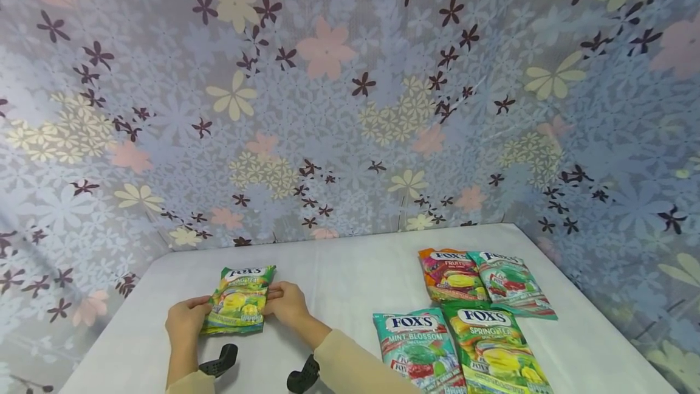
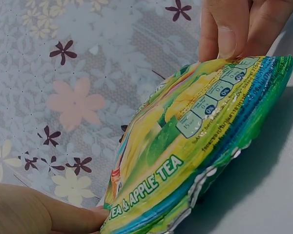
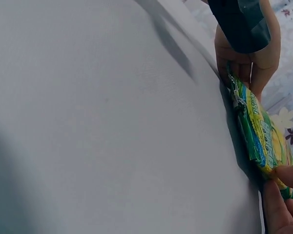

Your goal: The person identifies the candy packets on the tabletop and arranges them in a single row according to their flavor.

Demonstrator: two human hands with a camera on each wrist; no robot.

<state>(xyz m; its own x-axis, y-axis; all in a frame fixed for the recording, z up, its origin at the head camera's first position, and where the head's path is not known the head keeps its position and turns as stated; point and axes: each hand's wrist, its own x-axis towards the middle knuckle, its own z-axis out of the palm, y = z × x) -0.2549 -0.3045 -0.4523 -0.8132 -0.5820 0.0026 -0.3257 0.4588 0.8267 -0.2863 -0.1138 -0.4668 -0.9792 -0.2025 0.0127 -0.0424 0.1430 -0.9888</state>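
Gripping a green-and-yellow candy bag (image 1: pixel 239 301) by its two side edges, the left hand (image 1: pixel 188 319) and right hand (image 1: pixel 287 304) curled their fingers round it, holding it on the white tabletop (image 1: pixel 339 272) near the front left. Four more candy bags (image 1: pixel 470 315) lay flat well to the right. A flowered cloth (image 1: pixel 328 108) rose behind.

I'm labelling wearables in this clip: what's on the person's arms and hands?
Both hands, left hand and right hand, are bare. Cream long sleeves cover the forearms. A black camera mount sits at each wrist.
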